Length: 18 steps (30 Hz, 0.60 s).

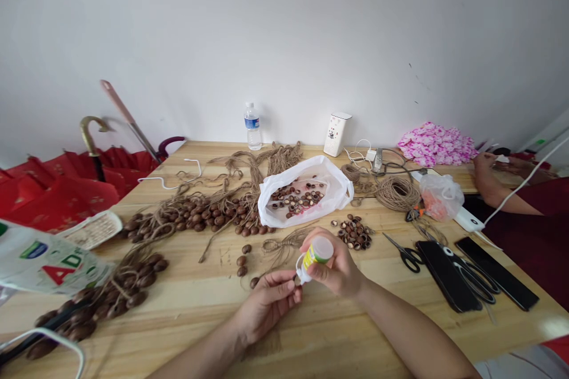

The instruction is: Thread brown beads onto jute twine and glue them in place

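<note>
A small glue-like bottle (318, 251) with a yellow-green label is held tilted, nozzle down, in my right hand (340, 269). Just below the nozzle, my left hand (270, 302) pinches a small brown nut shell (297, 279), largely covered by the fingers. Behind both hands stands an open white plastic bag (306, 192) with shell halves inside. A pile of shell halves (355, 232) lies right of the bag. Several whole brown nuts (241, 260) and a knotted twine bundle (284, 244) are near my left hand.
Strung nuts (213, 213) spread across the left. At the back stand a water bottle (253, 127) and a white box (338, 134). Twine coil (397, 193), scissors (405, 253), larger scissors (473, 275) and black phones (447, 275) lie right. Another person's arm (493, 186) reaches in at far right.
</note>
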### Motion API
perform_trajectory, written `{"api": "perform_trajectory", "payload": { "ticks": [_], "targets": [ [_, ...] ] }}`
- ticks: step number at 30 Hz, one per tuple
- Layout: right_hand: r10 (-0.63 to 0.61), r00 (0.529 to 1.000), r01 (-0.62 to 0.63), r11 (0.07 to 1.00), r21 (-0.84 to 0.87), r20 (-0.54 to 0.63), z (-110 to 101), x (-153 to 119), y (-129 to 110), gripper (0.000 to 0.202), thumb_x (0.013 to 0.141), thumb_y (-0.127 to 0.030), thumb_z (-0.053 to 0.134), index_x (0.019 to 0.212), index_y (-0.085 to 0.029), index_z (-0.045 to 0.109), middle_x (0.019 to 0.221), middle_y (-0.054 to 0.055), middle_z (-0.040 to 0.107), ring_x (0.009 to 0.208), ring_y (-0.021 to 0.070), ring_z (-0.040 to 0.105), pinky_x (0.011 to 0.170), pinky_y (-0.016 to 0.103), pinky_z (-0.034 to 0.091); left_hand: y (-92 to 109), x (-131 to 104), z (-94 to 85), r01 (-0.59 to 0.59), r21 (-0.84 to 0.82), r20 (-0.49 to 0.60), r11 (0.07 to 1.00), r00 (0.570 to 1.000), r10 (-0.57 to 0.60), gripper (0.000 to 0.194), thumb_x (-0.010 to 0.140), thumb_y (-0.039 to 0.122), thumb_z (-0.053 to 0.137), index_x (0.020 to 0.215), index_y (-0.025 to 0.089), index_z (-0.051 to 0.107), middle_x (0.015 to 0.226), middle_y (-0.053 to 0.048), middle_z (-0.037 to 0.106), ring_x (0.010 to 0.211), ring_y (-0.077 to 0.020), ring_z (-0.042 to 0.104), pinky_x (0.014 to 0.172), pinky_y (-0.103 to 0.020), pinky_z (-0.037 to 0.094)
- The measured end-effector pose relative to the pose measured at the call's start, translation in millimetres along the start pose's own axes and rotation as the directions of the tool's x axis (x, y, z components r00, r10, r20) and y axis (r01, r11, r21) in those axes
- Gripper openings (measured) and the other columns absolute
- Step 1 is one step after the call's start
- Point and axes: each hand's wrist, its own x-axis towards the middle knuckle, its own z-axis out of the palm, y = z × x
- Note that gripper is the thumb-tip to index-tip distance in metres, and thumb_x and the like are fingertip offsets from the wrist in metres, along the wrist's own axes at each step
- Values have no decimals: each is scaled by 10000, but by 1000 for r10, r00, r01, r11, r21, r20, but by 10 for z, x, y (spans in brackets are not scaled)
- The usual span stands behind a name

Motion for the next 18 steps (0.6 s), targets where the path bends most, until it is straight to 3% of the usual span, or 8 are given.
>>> {"api": "perform_trajectory", "payload": {
  "ticks": [18],
  "targets": [
    [-47,999,47,999,20,-8,-29,5,-12,283,754,-445,639,854,-182,610,799,46,533,713,185,517,658,312,413,-17,0,-34,1,-14,29,1000,1000,0,182,665,110,726,846,122,725,740,-63,711,626,-120,617,664,-254,460]
  ]
}}
